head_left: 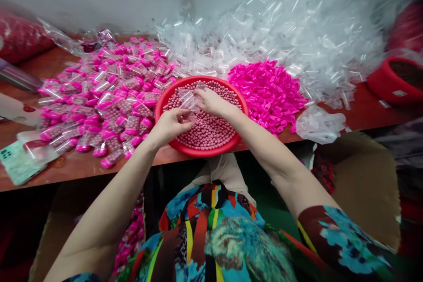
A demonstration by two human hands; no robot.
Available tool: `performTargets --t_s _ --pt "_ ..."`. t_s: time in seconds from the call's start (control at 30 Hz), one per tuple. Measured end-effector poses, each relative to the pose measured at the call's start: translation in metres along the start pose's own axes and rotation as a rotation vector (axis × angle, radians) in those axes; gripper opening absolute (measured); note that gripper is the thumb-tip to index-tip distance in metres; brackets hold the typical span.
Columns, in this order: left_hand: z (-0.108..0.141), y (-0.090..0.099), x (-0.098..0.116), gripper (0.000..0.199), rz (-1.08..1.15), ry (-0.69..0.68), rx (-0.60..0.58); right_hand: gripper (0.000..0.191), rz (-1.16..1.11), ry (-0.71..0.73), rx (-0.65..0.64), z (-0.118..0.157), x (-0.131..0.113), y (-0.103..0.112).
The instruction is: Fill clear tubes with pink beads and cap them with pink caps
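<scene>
A red basin full of small pink beads stands at the table's front edge. Over its left part, my left hand has thumb and fingers closed on a clear plastic container. My right hand reaches in from the right, its fingers pinched at the upper side of the same clear plastic. Exactly how many clear pieces are between the hands is too small to tell. Right of the basin lies a heap of bright pink caps. Bead-filled containers with pink caps are piled on the left.
Clear empty containers form a large heap along the wall. A phone lies at the table's left edge. Another red tub and a crumpled plastic bag are at the right. Below the table stands a cardboard box.
</scene>
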State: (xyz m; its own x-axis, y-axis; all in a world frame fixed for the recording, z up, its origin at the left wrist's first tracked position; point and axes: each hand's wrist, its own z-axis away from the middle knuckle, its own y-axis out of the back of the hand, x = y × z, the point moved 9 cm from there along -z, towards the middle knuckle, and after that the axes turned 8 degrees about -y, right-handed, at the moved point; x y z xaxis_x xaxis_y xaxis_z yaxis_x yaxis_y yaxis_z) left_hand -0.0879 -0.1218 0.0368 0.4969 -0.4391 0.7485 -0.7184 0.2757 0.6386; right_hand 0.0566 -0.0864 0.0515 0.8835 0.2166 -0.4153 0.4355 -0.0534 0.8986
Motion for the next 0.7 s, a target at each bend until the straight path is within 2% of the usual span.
performTargets --t_s 0.07,0.17,0.27,0.4,0.47,0.53,0.63,0.7 --pt "0.007 -0.015 -0.007 0.061 0.383 0.117 -0.024 0.046 -0.092 0.029 0.070 0.003 -0.002 0.017" --pt "0.009 -0.036 -0.005 0.057 0.759 0.171 -0.056 0.034 -0.331 0.045 0.092 0.036 0.001 0.028" --pt "0.005 -0.048 0.004 0.051 0.934 0.134 -0.051 0.035 -0.620 0.052 -0.042 0.077 0.002 0.010" --pt "-0.001 -0.053 0.012 0.047 0.948 0.056 0.018 0.049 -0.820 -0.010 0.012 0.103 0.008 -0.008" --pt "-0.002 -0.049 0.016 0.047 0.850 0.003 0.042 0.051 -0.820 -0.077 0.068 0.107 0.017 -0.008" --pt "-0.004 -0.040 0.022 0.048 0.602 -0.068 0.029 0.049 -0.764 -0.119 0.183 0.115 0.031 0.008" --pt "-0.009 -0.034 0.034 0.041 -0.049 -0.218 -0.082 0.037 -0.709 -0.164 0.421 0.140 0.072 0.048" --pt "-0.014 -0.047 0.036 0.029 -0.469 -0.307 -0.233 0.034 -0.684 -0.229 0.556 0.165 0.111 0.074"
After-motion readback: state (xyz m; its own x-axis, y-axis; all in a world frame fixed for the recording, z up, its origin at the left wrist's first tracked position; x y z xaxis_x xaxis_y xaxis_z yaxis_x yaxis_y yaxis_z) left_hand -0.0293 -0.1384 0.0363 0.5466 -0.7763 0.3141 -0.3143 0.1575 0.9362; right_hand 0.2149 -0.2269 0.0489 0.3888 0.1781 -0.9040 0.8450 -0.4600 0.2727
